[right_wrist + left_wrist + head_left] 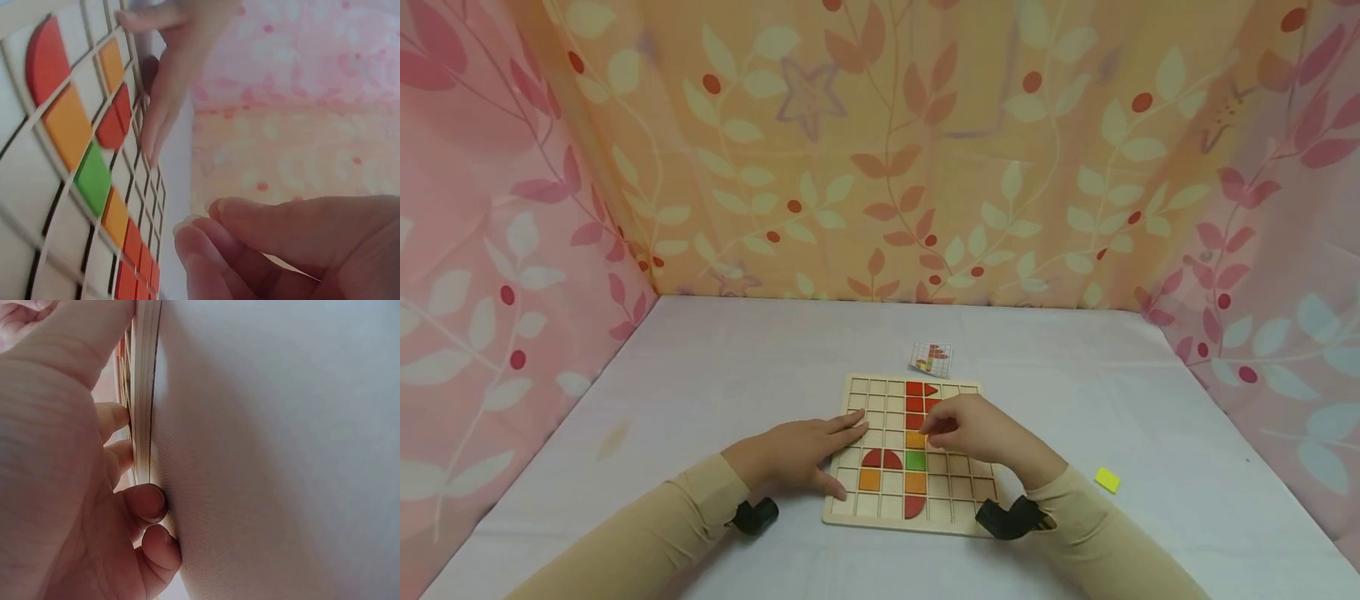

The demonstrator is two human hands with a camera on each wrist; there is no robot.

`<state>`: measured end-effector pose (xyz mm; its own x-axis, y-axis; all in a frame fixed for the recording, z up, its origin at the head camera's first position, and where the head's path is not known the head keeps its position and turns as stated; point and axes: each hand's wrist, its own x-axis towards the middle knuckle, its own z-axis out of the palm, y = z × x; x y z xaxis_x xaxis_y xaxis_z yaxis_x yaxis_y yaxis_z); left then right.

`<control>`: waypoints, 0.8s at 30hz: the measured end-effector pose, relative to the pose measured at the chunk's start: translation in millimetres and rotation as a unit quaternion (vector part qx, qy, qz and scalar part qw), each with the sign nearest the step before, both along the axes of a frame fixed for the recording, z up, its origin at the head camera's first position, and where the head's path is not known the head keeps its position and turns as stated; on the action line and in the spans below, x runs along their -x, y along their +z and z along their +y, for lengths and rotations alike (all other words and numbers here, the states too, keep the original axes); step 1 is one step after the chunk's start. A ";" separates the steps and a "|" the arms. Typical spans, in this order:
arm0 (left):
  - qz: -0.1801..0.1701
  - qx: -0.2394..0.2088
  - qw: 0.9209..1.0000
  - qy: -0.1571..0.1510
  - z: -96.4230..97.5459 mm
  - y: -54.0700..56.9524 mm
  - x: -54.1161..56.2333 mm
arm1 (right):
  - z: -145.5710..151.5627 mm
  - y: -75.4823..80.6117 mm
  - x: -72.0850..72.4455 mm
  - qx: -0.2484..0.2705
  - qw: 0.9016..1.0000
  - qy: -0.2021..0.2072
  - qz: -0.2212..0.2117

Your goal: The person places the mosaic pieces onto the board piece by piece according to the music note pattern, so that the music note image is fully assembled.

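A wooden grid board point(910, 528) lies on the table with flat coloured pieces in its cells. My left hand point(793, 454) rests with spread fingers on its left edge; in the left wrist view two fingertips reach past the board's side. My right hand point(973, 429) hovers over the middle, thumb and fingers loosely bent, nothing visible between them. Close to its fingertips are an orange square point(915, 439) and a red square point(914, 421). Below come a green square point(915, 460), another orange square point(915, 482) and a red quarter-round point(913, 507). My right hand hides part of the upper red pieces.
Behind the board lies a small pattern card point(931, 359). A yellow tile point(1107, 479) sits on the white tablecloth to the right. Two red quarter-rounds point(882, 458) and an orange square point(869, 479) occupy cells at the board's left. Patterned curtains surround the table.
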<state>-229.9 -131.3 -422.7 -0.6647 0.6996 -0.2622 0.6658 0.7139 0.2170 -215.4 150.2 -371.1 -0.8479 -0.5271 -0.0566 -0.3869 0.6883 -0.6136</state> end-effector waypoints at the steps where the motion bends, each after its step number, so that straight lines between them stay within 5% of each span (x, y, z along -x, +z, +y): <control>1: -0.001 0.001 1.000 0.000 0.1 -0.5 0.0 | 7.0 0.5 -0.9 -0.001 1.000 -0.009 -0.001; 12: 0.000 0.008 1.000 0.006 0.5 -1.7 0.0 | 88.5 7.3 -15.1 -0.027 0.990 -0.140 -0.023; 24: 0.006 0.008 1.000 0.005 -0.5 -0.7 -1.2 | 172.2 -14.5 -33.5 -0.054 0.969 -0.228 -0.073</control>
<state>-228.7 -131.8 -423.4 -0.6751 0.6884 -0.2651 0.6605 0.7241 0.1984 -181.9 322.3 -385.6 -0.9703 -0.0834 -0.2269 0.0580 0.8309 -0.5533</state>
